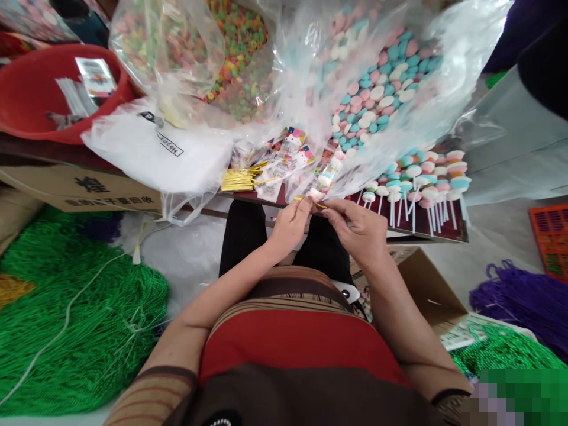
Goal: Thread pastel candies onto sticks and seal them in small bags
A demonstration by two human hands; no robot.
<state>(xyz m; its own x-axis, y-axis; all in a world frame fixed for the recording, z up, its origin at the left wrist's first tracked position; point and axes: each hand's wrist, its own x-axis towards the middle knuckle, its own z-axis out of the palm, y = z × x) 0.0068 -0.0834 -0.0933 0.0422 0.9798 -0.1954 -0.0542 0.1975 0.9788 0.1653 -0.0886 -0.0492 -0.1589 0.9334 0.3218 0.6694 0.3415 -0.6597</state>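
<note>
My left hand (290, 228) and my right hand (360, 228) meet at the table's front edge, each pinching part of a gold twist tie (320, 205). The tie lies at the lower end of a clear wrapped stack of candies (327, 176), which points up and away over the table. To the left rests a bundle of gold ties (239, 179) beside printed clear wrappers (290, 160). On the right, candy stacks on white sticks (417, 180) lie along the edge.
Big clear bags of pink, white and blue candies (377, 89) and ring-shaped candies (242, 53) fill the back. A red basin (26, 89) and white bag (155, 154) are left. Green strands (89, 319), an open carton (428, 290) and purple strands (519, 302) lie below.
</note>
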